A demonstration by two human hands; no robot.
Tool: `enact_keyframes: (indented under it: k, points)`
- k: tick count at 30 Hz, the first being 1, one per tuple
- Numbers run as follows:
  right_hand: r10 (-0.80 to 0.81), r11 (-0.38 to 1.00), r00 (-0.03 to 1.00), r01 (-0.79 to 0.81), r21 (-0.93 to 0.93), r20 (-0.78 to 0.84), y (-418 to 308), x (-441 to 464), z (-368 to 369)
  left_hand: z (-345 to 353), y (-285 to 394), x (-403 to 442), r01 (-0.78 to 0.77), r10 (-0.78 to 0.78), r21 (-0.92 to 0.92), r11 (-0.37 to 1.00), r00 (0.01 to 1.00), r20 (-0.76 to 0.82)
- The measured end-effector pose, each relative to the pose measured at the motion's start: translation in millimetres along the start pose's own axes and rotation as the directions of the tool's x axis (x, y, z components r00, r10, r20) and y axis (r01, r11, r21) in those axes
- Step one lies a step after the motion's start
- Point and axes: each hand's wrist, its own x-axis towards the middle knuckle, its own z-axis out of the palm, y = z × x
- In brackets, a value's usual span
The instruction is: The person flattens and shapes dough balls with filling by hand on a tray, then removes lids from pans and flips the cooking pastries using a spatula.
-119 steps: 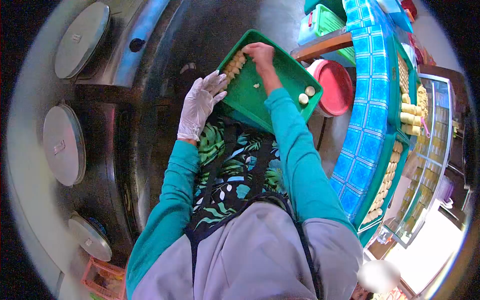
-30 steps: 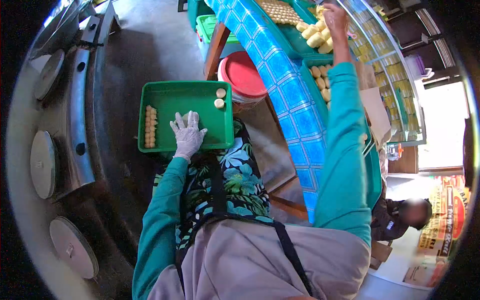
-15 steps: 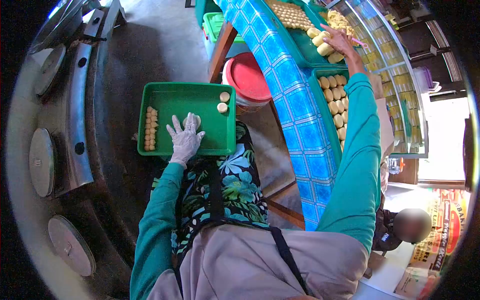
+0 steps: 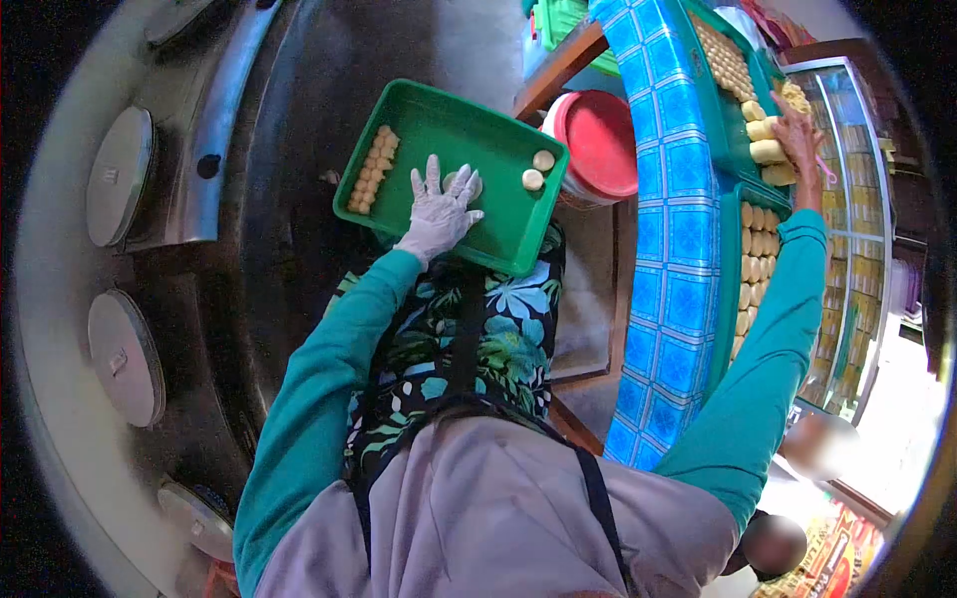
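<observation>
My left hand [image 4: 439,214], in a thin white glove, lies with fingers spread in a green tray [image 4: 454,118] on my lap. Under its fingertips a pale round dough piece [image 4: 465,183] is partly hidden. Two more dough rounds [image 4: 534,179] sit near the tray's right side, and rows of small dough balls [image 4: 372,171] line its left. My bare right hand [image 4: 798,149] reaches over the table, fingers stretched beside thick yellowish dough cylinders [image 4: 767,151] in another green tray. Whether its fingertips touch them is hard to tell.
A blue checked cloth [image 4: 663,269] covers the table on my right. It bears a tray of dough rounds [image 4: 755,249]. Beneath stands a bucket with a red lid [image 4: 601,145]. Round metal lids [image 4: 125,359] line the left. Behind the table is a glass case [image 4: 847,229]; people are at lower right.
The view has turned, so the lap tray now appears tilted and further right. My left hand stays on the dough round. My right hand remains by the dough cylinders, its fingers shifted slightly.
</observation>
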Motion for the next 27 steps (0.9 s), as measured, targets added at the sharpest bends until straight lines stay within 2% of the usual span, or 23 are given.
enact_keyframes:
  k: [2,3,4,6,7,8,10,11,12,13,14,16,18,19,21,25,27]
  points:
    - [0.062,0.988,0.980,-0.088,-0.130,-0.189,-13.8,-2.1,-20.1,6.0,1.0,3.8,-0.017,0.017,0.001,1.000,1.000,0.010]
    - [0.090,0.994,0.964,-0.101,-0.029,-0.251,-16.5,5.1,-28.6,-2.1,4.8,2.5,-0.005,0.005,-0.005,1.000,0.996,-0.092]
    - [0.072,0.996,0.915,-0.045,0.079,-0.397,-20.7,9.0,-38.5,-2.4,3.2,0.3,-0.008,0.007,-0.011,1.000,0.996,-0.084]
    - [0.110,0.937,0.849,0.086,0.339,-0.517,-43.4,15.5,-55.0,-5.5,-6.9,1.2,0.144,-0.226,-0.292,0.946,0.936,-0.271]
    - [0.128,0.880,0.809,0.175,0.442,-0.574,-58.8,17.0,-66.5,-14.2,-5.4,-3.0,0.278,-0.309,-0.154,0.948,0.921,-0.239]
    - [0.251,0.603,0.800,0.311,0.734,-0.545,-98.9,10.8,-74.9,-11.9,-3.1,-8.1,0.277,-0.306,-0.154,0.949,0.924,-0.227]
    - [0.192,0.373,0.837,0.421,0.827,-0.513,-197.6,-21.8,-99.1,-10.0,-3.8,-9.7,0.405,-0.419,-0.143,0.903,0.905,-0.079]
    - [-0.210,-0.315,0.885,0.341,0.886,-0.416,-223.8,-12.9,-67.9,-6.6,-1.1,-8.5,0.432,-0.454,-0.170,0.885,0.883,-0.117]
    - [-0.117,0.202,0.882,0.471,0.858,-0.457,-258.7,-28.5,-48.7,-4.5,-1.1,-5.4,0.438,-0.459,-0.165,0.883,0.880,-0.120]
    - [-0.078,0.173,0.946,0.323,0.931,-0.314,-319.2,-56.3,-40.2,-1.1,-0.8,-3.2,0.413,-0.438,-0.169,0.895,0.885,-0.156]
    - [-0.166,0.084,0.963,0.229,0.970,-0.213,-359.4,-81.5,-26.9,3.6,0.1,-1.7,0.387,-0.417,-0.175,0.905,0.889,-0.190]
    - [-0.243,0.148,0.948,0.246,0.958,-0.206,-429.5,-102.8,40.9,14.4,-1.0,3.5,0.385,-0.417,-0.189,0.903,0.891,-0.180]
    - [-0.297,0.193,0.916,0.334,0.923,-0.270,-469.6,-129.0,96.7,26.1,-1.9,5.2,0.364,-0.447,-0.320,0.875,0.861,-0.242]
    - [-0.303,0.190,0.915,0.333,0.923,-0.268,-482.1,-137.6,112.1,18.8,0.3,7.0,0.413,-0.510,-0.400,0.818,0.843,-0.171]
    - [-0.201,0.479,0.881,0.471,0.741,-0.429,-498.3,-150.5,126.6,19.6,2.2,9.5,0.446,-0.549,-0.432,0.784,0.823,-0.146]
    - [-0.219,0.503,0.877,0.476,0.721,-0.427,-500.2,-159.3,126.6,19.9,5.9,14.7,0.553,-0.658,-0.490,0.674,0.750,-0.058]
    - [-0.283,0.502,0.852,0.523,0.689,-0.440,-498.7,-161.2,125.0,18.1,5.6,15.6,0.555,-0.663,-0.503,0.662,0.747,-0.047]
